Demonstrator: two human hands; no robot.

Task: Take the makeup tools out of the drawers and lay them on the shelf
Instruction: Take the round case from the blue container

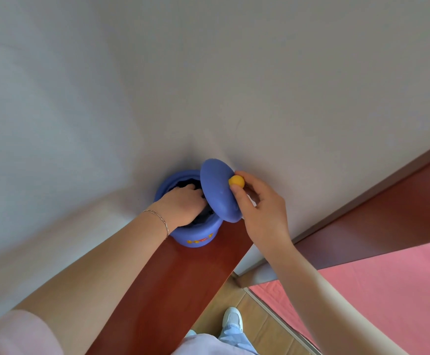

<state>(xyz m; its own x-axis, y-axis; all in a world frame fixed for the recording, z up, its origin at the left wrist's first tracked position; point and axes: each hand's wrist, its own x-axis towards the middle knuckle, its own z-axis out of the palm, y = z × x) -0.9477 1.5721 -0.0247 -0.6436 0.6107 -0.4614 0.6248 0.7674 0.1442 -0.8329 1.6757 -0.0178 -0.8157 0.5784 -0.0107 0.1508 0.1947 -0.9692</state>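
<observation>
A blue round jar with yellow and red lettering stands at the far end of a red-brown wooden shelf, against the wall. My right hand holds the jar's blue lid by its yellow knob, tilted up on edge beside the opening. My left hand reaches down into the jar, fingers buried among dark contents that I cannot make out. No makeup tools or drawers are visible.
A pale wall fills the upper view right behind the jar. To the right lies a pink bed cover with a red-brown frame. Below the shelf are a wooden floor and my white shoe.
</observation>
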